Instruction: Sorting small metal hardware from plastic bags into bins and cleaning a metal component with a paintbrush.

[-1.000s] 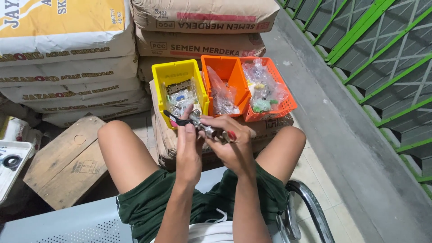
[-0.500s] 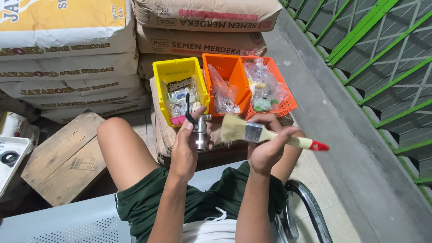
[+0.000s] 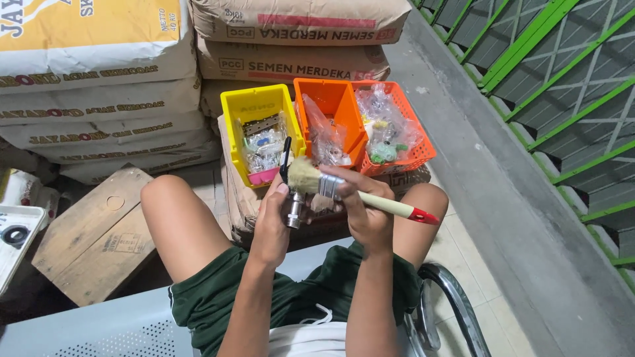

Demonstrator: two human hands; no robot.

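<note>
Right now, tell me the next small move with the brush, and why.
Probably sweep the bristles down over the tap. The right hand holds the brush with its bristles at the tap's top, and the left hand holds the tap upright, its body unbrushed below.

tap (image 3: pixel 294 210): shiny metal, black plastic lever
brush (image 3: pixel 331 186): pale soft bristles, bright metal band, smooth wooden handle, glossy red tip
yellow bin (image 3: pixel 252 108): glossy plastic
orange basket (image 3: pixel 423 151): plastic mesh
sacks (image 3: pixel 291 63): matt brown paper
crate (image 3: pixel 99 235): rough wood
</note>
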